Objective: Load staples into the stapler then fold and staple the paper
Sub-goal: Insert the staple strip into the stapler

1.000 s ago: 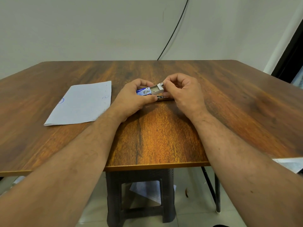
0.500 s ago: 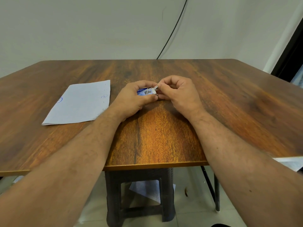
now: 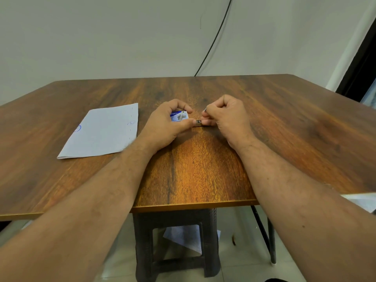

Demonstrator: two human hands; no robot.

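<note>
Mid-table: left hand (image 3: pixel 166 123) grips staple box (image 3: pixel 179 116); right hand (image 3: pixel 225 117) pinches staples (image 3: pixel 198 122).

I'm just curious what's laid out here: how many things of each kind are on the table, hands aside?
Sheet of paper: 1
Small blue and white box, held in the left hand: 1
Small metal piece, between the left hand and the right hand: 1
Total: 3

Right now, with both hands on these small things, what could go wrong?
The staple strip, pinched between left hand and right hand, looks tiny; it may break or slip onto the table. The staple box sits loosely in the left hand's grip and may drop.
</note>
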